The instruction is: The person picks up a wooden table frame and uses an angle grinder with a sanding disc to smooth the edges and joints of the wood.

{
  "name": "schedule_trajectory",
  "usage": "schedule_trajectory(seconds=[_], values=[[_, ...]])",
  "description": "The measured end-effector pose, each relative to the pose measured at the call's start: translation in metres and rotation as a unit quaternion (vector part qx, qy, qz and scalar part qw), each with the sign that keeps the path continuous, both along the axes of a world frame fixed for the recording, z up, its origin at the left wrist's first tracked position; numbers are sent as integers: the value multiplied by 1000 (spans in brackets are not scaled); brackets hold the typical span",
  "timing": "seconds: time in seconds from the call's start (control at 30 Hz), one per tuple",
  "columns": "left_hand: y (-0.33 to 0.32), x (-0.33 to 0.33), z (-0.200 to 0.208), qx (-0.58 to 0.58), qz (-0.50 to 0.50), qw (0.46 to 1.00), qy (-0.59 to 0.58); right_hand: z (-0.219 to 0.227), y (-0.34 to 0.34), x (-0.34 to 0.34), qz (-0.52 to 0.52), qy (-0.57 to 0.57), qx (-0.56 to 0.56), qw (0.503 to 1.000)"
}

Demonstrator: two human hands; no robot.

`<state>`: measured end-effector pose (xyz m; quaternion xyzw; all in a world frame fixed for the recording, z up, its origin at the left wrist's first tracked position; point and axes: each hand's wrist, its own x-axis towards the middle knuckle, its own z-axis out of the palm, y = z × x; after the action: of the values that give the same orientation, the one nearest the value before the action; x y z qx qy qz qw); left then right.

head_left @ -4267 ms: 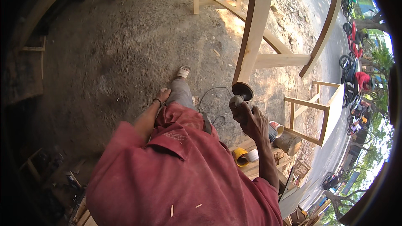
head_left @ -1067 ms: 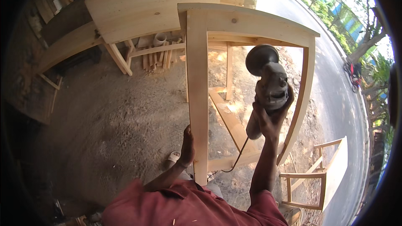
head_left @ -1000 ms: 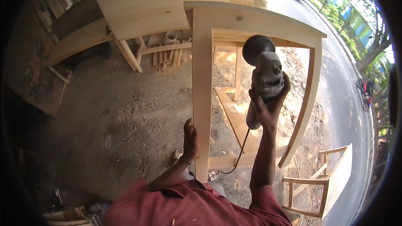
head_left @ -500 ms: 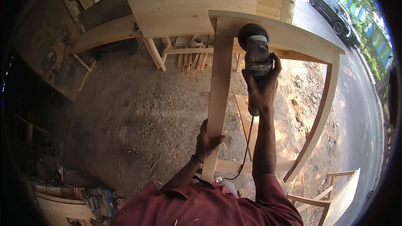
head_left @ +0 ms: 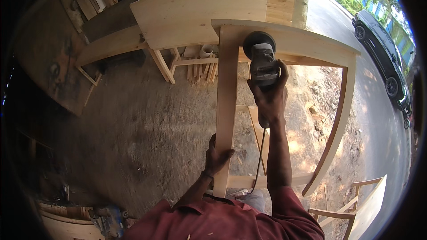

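A light wooden frame stands before me, with a long leg on its left and a wide board across its far end. My right hand is wrapped round the body of a grey angle grinder. The tool's round dark disc lies over the corner where the leg meets the far board; whether it touches cannot be made out. From the grinder's rear a black cord runs down toward me. Low on the same leg, my left hand grips the wood, thumb across its top face.
Beyond the frame stands a wooden table with scrap strips and a white bucket below it. Another wooden piece is at the lower right. A dark car is on the road; bare dirt lies left.
The view has shifted slightly, and the grinder with my right hand appears a little further left and lower. The car has moved forward along the road. Both grips are unchanged.
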<state>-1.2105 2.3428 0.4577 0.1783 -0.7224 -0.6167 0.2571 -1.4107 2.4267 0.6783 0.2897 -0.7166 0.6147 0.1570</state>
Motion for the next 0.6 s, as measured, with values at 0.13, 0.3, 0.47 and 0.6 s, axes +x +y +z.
schedule_trajectory(seconds=[0.13, 0.3, 0.47, 0.6], values=[[1, -2, 9, 29, -2, 999, 26, -3, 15, -7, -45, 55, 104, 992], [5, -1, 3, 35, 30, 999, 24, -3, 56, -26, -53, 23, 50, 997], [0, -4, -12, -9, 47, 999, 18, 7, 125, -44, -60, -46, -17, 997], [3, -3, -13, -3, 62, 998, -4, 7, 174, -72, -89, -68, -73, 991]])
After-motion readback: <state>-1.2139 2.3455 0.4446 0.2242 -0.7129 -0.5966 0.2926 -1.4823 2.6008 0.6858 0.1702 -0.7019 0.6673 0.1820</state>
